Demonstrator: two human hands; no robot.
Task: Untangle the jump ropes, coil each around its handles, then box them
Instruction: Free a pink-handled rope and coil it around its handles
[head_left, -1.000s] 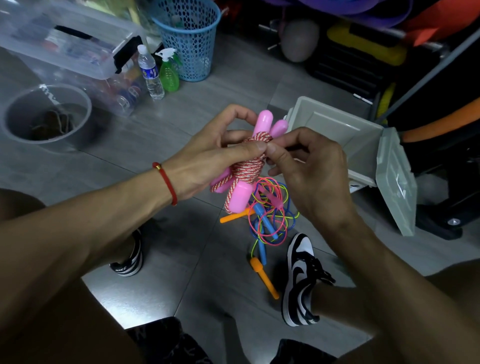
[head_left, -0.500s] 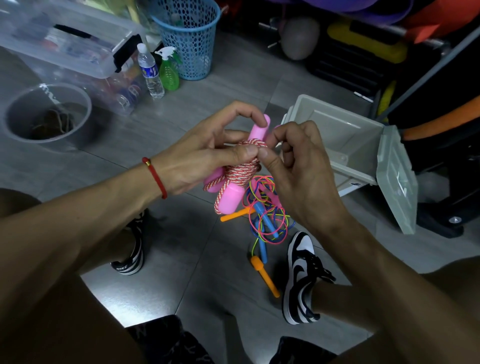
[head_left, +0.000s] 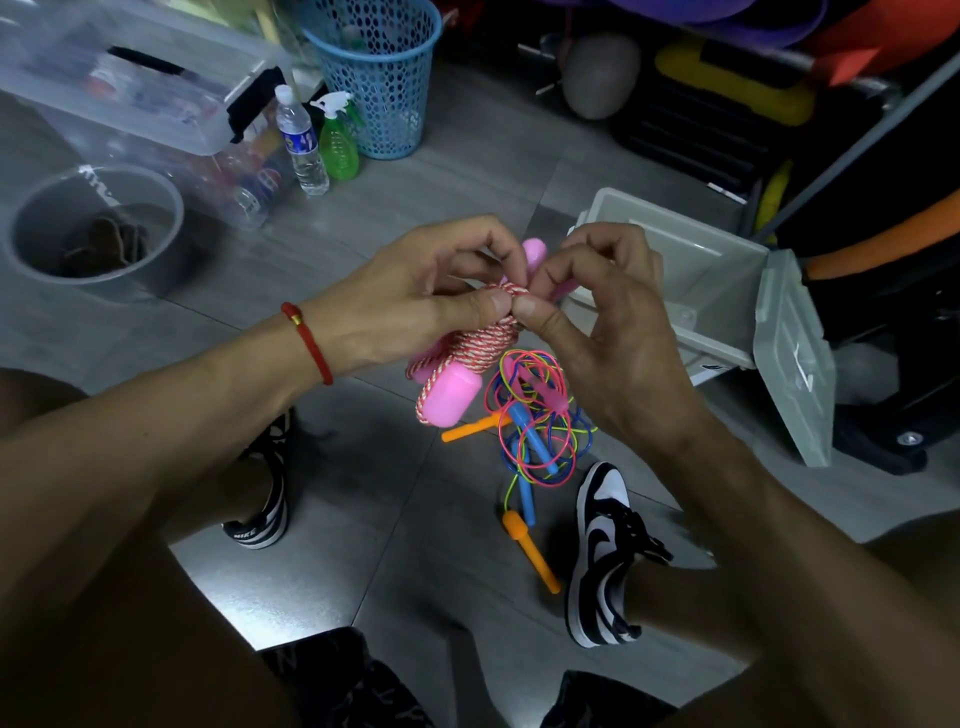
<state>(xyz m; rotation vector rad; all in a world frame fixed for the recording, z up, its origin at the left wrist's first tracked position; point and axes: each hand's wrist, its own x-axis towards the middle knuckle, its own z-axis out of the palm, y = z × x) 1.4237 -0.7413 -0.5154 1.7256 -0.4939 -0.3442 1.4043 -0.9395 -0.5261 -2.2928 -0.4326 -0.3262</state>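
Red-and-white rope (head_left: 480, 340) sits coiled around two pink handles (head_left: 450, 396), pinched by both hands, left (head_left: 415, 306) and right (head_left: 608, 317). Thin tangled ropes (head_left: 535, 421) lie on the floor at five o'clock: two orange handles, two blue.

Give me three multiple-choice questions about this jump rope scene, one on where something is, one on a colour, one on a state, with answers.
1. Where does the tangled pile of thin ropes lie?
A. in the blue basket
B. on the floor below the hands
C. in the grey box

2. The handles of the red-and-white rope are:
A. pink
B. orange
C. green

3. The grey box is:
A. closed
B. open
C. taped

Answers: 1 B, it lies on the tiles between the shoes; 2 A, pink ends stick out of the coil; 3 B, its lid hangs aside.
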